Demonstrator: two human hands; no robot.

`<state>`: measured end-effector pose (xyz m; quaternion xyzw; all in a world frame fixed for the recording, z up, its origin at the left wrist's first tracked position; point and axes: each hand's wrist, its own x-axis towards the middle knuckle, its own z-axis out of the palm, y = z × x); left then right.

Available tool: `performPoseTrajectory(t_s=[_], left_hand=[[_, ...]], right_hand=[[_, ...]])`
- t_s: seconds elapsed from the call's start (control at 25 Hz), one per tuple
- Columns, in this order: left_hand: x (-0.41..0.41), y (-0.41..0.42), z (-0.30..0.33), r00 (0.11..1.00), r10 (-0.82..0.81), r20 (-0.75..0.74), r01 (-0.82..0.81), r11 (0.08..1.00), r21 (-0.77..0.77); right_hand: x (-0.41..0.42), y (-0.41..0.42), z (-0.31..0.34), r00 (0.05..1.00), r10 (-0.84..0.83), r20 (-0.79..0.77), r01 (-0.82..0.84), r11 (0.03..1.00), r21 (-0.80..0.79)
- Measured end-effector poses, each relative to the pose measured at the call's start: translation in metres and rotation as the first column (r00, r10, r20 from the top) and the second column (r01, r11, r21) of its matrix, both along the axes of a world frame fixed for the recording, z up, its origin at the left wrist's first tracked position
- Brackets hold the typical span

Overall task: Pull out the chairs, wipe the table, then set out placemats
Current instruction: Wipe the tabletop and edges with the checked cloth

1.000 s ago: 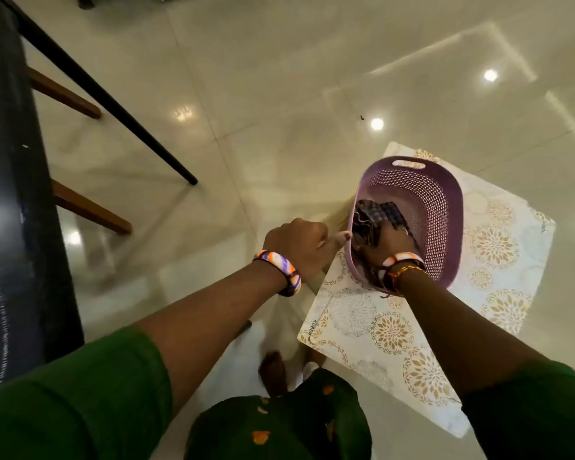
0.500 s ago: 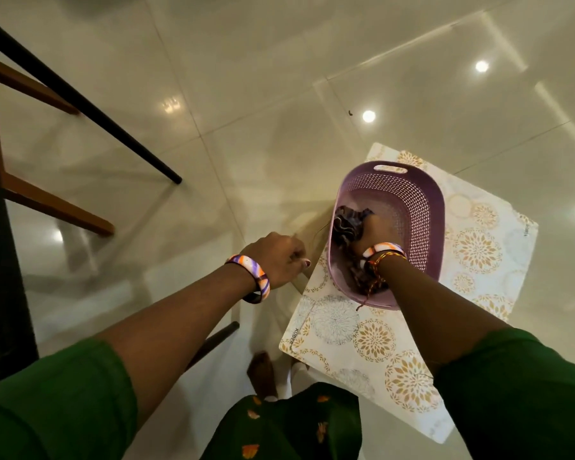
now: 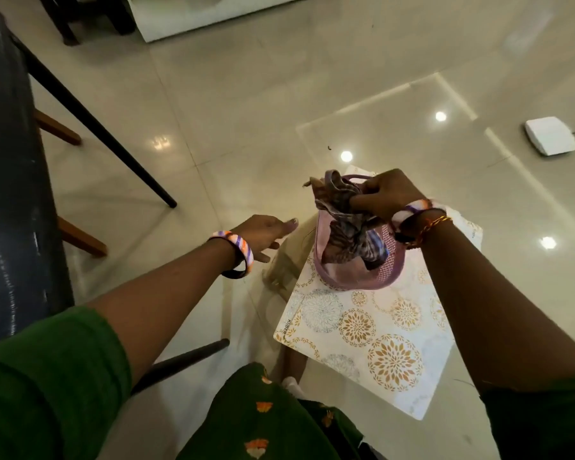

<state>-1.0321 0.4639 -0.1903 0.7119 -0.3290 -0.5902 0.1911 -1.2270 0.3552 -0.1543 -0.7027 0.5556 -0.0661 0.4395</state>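
Head view: our right hand (image 3: 384,194) grips a striped cloth (image 3: 341,224) above the purple basket (image 3: 387,270); our left hand (image 3: 263,232) hovers, fingers relaxed.

We see purple perforated basket (image 3: 387,270), our landmark. Over its mouth, checked cloth (image 3: 346,227) in purple, brown and pale stripes. Under basket, white placemat (image 3: 379,343) with gold and grey floral medallions, dark lettering at its left edge. Left of basket, bangle (image 3: 243,252) striped orange, white, purple. Right of basket, second bangle (image 3: 412,209) in like stripes, beside red-and-yellow thread (image 3: 432,225). Below basket, dark green garment (image 3: 263,423) with orange-and-white motifs. Far left of basket, black table (image 3: 10,161), brown wooden chair legs (image 3: 80,235). Around basket, glossy cream floor tiles (image 3: 246,94).
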Motion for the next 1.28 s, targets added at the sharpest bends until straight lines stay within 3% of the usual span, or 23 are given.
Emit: performPoseTrajectory(t_s=[0.12, 0.2, 0.28, 0.4, 0.52, 0.6, 0.64, 0.72, 0.84, 0.92, 1.04, 1.12, 1.28], left_hand=[[0.002, 0.004, 0.025, 0.935, 0.304, -0.180, -0.311, 0.950, -0.009], [0.013, 0.020, 0.044, 0.797, 0.433, -0.421, -0.501, 0.863, -0.062], [0.012, 0.023, 0.059, 0.624, 0.425, -0.656, -0.581, 0.814, -0.025], [0.023, 0.043, 0.078, 0.450, 0.361, -0.817, -0.692, 0.719, -0.064], [0.041, 0.067, 0.088, 0.334, 0.436, -0.836, -0.797, 0.604, -0.003], [0.055, 0.084, 0.091, 0.318, 0.485, -0.815, -0.849, 0.528, -0.017], [0.061, 0.092, 0.093, 0.314, 0.495, -0.810, -0.868, 0.496, -0.033], [0.071, 0.106, 0.100, 0.312, 0.504, -0.805, -0.891, 0.448, -0.065], [0.093, 0.130, 0.113, 0.355, 0.510, -0.783, -0.897, 0.422, -0.132], [0.110, 0.148, 0.118, 0.365, 0.521, -0.772, -0.901, 0.405, -0.153], [0.126, 0.174, 0.122, 0.383, 0.546, -0.745, -0.903, 0.391, -0.178], [0.131, 0.187, 0.126, 0.378, 0.539, -0.753, -0.914, 0.346, -0.211], [0.147, 0.213, 0.140, 0.292, 0.490, -0.821, -0.956, 0.165, -0.242]], right_hand=[[0.025, 0.000, 0.051, 0.988, 0.072, 0.135, -0.086, 0.991, 0.104], [0.055, 0.014, 0.076, 0.960, 0.102, 0.260, -0.138, 0.982, 0.125], [0.080, 0.023, 0.086, 0.928, 0.049, 0.369, -0.131, 0.971, 0.202], [0.125, 0.057, 0.086, 0.894, 0.136, 0.426, -0.265, 0.929, 0.260], [0.160, 0.081, 0.080, 0.844, 0.466, 0.267, -0.473, 0.880, -0.042], [0.176, 0.090, 0.072, 0.817, 0.563, 0.122, -0.527, 0.816, -0.237], [0.181, 0.093, 0.068, 0.829, 0.551, 0.097, -0.522, 0.824, -0.222], [0.185, 0.095, 0.062, 0.879, 0.448, 0.164, -0.459, 0.888, 0.029], [0.193, 0.098, 0.056, 0.886, 0.284, 0.366, -0.412, 0.843, 0.346], [0.205, 0.105, 0.061, 0.850, 0.204, 0.486, -0.413, 0.831, 0.374], [0.230, 0.113, 0.072, 0.824, 0.198, 0.531, -0.441, 0.813, 0.381], [0.245, 0.124, 0.079, 0.826, 0.245, 0.508, -0.495, 0.746, 0.445], [0.259, 0.157, 0.090, 0.748, 0.332, 0.574, -0.655, 0.507, 0.561]])
